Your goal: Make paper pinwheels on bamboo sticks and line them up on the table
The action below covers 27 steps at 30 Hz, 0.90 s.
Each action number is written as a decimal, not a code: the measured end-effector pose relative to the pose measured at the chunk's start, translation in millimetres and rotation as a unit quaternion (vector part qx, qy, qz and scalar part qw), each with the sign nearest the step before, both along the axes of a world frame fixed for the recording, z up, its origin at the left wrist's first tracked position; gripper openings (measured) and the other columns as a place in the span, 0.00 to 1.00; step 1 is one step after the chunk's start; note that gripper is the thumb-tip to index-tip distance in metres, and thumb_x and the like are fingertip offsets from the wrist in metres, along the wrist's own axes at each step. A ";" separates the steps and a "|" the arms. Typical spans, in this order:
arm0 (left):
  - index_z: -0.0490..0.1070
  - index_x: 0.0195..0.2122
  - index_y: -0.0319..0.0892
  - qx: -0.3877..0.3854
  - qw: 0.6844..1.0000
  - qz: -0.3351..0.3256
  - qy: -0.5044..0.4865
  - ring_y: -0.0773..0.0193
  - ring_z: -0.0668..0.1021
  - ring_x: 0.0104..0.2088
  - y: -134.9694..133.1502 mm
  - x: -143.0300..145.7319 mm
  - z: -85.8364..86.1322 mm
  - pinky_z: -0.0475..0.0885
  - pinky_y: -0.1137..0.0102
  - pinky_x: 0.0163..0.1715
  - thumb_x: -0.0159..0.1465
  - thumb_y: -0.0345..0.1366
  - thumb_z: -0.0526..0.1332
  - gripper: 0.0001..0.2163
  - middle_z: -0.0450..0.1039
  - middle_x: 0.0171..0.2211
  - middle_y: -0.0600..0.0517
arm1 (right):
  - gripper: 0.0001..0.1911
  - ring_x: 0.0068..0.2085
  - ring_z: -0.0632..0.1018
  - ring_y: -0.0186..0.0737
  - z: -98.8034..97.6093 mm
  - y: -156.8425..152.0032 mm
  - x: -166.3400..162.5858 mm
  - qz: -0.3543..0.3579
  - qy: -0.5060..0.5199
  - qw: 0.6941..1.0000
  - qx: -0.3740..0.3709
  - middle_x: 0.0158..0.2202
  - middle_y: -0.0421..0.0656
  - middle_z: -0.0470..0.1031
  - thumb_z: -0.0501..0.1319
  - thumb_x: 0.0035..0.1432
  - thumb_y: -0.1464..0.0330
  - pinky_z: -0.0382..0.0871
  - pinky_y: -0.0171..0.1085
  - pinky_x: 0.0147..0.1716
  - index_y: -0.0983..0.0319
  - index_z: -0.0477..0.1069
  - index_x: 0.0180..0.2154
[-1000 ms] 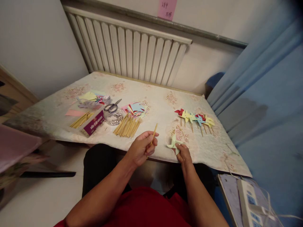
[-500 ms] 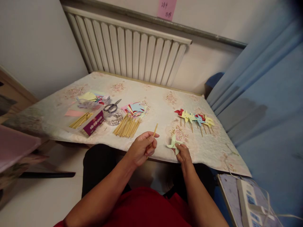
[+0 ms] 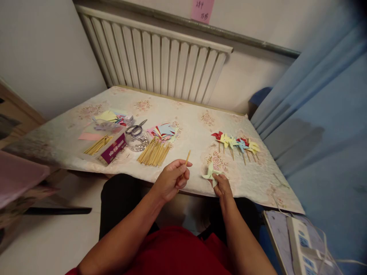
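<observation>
Between the fingers of my left hand (image 3: 172,178) is a thin wooden stick (image 3: 188,156), tilted upward. My right hand (image 3: 223,186) pinches a pale green paper pinwheel (image 3: 211,172) near the table's front edge; whether a pin sits in its centre I cannot tell. The stick and the pinwheel are apart. Left of my left hand lies a row of wooden sticks (image 3: 154,152), with a stack of cut coloured paper (image 3: 164,132) behind it. Finished pinwheels on sticks (image 3: 235,143), red, yellow and blue, lie in a row to the right.
A clear tub of small metal pins (image 3: 138,143) has scissors (image 3: 136,129) resting on top. Beside it stands a purple-fronted box (image 3: 114,149) holding more sticks. Coloured paper (image 3: 106,115) lies behind. At lower right is a power strip (image 3: 301,244) with cables; a blue curtain (image 3: 321,114) hangs alongside.
</observation>
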<state>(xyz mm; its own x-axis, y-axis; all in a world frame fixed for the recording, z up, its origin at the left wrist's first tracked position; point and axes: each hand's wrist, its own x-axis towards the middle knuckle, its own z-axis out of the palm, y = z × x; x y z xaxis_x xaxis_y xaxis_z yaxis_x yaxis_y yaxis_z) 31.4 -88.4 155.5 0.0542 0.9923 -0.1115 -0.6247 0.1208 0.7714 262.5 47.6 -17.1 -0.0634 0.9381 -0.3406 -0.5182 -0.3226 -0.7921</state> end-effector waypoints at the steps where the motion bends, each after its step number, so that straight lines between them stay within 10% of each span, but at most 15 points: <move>1: 0.67 0.39 0.38 -0.001 1.000 0.000 0.001 0.79 0.57 0.13 -0.2 -0.1 0.1 0.46 0.77 0.15 0.61 0.37 0.62 0.09 0.66 0.20 0.58 | 0.21 0.25 0.79 0.37 -0.1 0.1 0.0 -0.001 0.001 1.000 0.000 0.24 0.38 0.77 0.77 0.28 0.73 0.81 0.38 0.28 0.62 0.65 0.22; 8: 0.68 0.40 0.38 -0.004 0.999 0.026 0.018 0.77 0.62 0.15 4.1 -0.7 -4.6 0.52 0.78 0.16 0.60 0.37 0.61 0.09 0.67 0.23 0.57 | 0.21 0.25 0.79 0.37 -0.5 -0.5 0.2 -0.009 -0.004 1.000 0.000 0.24 0.38 0.77 0.76 0.29 0.74 0.81 0.38 0.27 0.61 0.64 0.21; 13: 0.68 0.38 0.38 -0.076 0.979 0.080 0.169 0.72 0.70 0.20 36.1 -5.5 -55.3 0.64 0.76 0.21 0.58 0.33 0.59 0.07 0.67 0.25 0.56 | 0.19 0.26 0.79 0.37 1.9 -1.1 -1.0 0.001 -0.006 1.000 0.003 0.25 0.38 0.77 0.75 0.31 0.74 0.81 0.38 0.30 0.62 0.66 0.23; 18: 0.69 0.36 0.41 -0.177 0.799 0.039 0.573 0.63 0.77 0.28 68.3 -20.2 -107.8 0.69 0.70 0.31 0.63 0.32 0.52 0.07 0.72 0.25 0.51 | 0.19 0.26 0.79 0.37 3.7 -1.9 -1.2 0.006 -0.006 1.000 0.008 0.25 0.37 0.78 0.76 0.32 0.73 0.81 0.38 0.30 0.62 0.66 0.23; 27: 0.67 0.48 0.37 -0.160 0.653 0.031 0.740 0.49 0.77 0.46 91.6 -23.8 -118.6 0.68 0.59 0.43 0.67 0.37 0.48 0.14 0.75 0.43 0.35 | 0.21 0.26 0.79 0.37 4.6 -1.7 -1.3 0.004 -0.007 1.000 -0.002 0.25 0.37 0.77 0.76 0.28 0.73 0.80 0.37 0.29 0.61 0.66 0.22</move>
